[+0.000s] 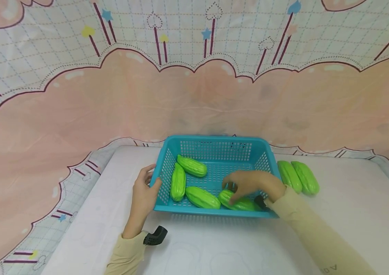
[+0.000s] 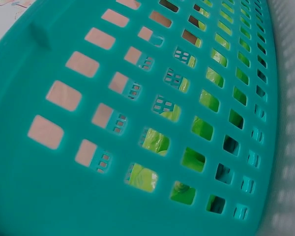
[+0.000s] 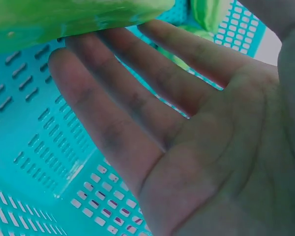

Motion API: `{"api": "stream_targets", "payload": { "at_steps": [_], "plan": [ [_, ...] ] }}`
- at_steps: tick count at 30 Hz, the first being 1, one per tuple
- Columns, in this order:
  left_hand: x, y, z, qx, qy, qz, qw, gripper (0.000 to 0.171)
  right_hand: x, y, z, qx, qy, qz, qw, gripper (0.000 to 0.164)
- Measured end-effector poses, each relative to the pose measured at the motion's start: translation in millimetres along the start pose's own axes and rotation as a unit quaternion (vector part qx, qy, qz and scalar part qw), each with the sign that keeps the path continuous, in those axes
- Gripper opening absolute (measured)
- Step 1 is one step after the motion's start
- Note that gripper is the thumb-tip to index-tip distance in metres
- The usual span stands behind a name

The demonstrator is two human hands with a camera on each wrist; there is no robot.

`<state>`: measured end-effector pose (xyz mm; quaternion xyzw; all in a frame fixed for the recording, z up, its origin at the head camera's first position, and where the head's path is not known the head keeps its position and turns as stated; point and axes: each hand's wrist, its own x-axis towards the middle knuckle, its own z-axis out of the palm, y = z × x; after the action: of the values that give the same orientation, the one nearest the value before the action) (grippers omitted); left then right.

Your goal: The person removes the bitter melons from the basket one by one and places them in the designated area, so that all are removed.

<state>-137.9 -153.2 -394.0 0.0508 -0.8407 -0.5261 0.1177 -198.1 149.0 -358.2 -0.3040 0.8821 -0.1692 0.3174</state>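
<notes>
A teal plastic basket [image 1: 211, 213] with perforated walls sits on the white table. My left hand [image 1: 143, 193] holds its left rim, thumb at the top edge and fingers outside; the left wrist view shows the basket wall [image 2: 49, 196] but no hand. Inside, at the front right, lies a green, ridged bitter melon [image 1: 244, 204]. My right hand [image 1: 249, 183] reaches over it, the thumb against it. In the right wrist view the fingers [image 3: 132, 98] are extended and spread, their tips at the melon's edge. Three more bitter melons [image 1: 203, 198] lie in the basket's left half.
Two more bitter melons [image 1: 304, 177] lie side by side on the table [image 1: 349, 206], just right of the basket. A patterned pink-and-white cloth [image 1: 194, 99] hangs behind the table. Black wrist devices [image 1: 155, 236] are worn on both wrists.
</notes>
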Motion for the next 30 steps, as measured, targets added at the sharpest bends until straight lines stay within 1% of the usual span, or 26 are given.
{"api": "stream_targets", "payload": {
  "at_steps": [5, 13, 23, 30],
  "plan": [
    [-0.3, 0.7, 0.2, 0.001, 0.0, 0.0, 1.0, 0.047, 1, -1, 1, -0.006, -0.007, -0.002, 1.0, 0.048],
    [-0.5, 0.8, 0.7, 0.0, 0.001, 0.001, 1.0, 0.047, 0, -1, 1, -0.012, -0.006, -0.006, 1.0, 0.048],
    [-0.8, 0.7, 0.6, -0.002, 0.0, -0.001, 1.0, 0.048, -5, -1, 0, 0.001, 0.013, -0.007, 1.0, 0.049],
    [0.9, -2.9, 0.6, -0.001, 0.002, 0.0, 1.0, 0.048, -11, -1, -5, 0.006, 0.029, -0.029, 0.999, 0.052]
  ]
}}
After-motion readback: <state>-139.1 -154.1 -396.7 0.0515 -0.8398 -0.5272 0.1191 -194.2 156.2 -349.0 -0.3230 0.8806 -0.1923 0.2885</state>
